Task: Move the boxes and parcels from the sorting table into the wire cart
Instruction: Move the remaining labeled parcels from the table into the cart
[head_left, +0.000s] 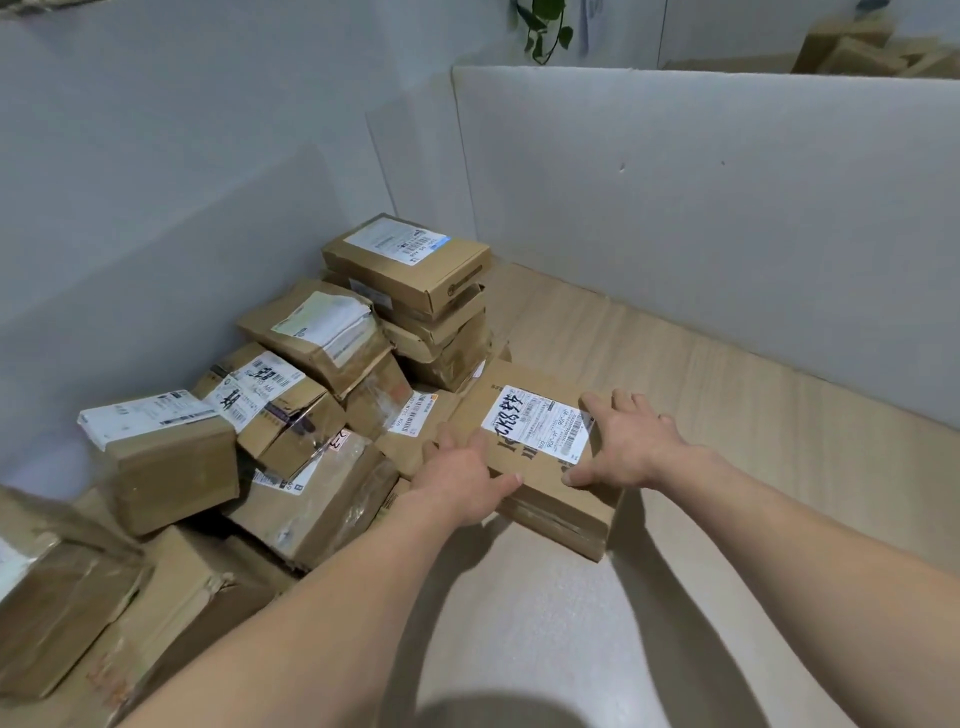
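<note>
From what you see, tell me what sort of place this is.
Probably a parcel sorting area: a heap of cardboard boxes bearing shipping labels, piled in a bin with white board walls.

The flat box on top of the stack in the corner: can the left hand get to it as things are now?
Probably yes, once freed. The flat box lies uncovered on top, nothing above it. But the left hand now holds the labelled box together with the right hand.

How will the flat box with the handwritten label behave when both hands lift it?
The flat box probably stays stiff: its edges look straight and its top flat. It seems light for its size, being thin. It should not slip, since the left hand and right hand hold opposite sides of plain cardboard.
</note>
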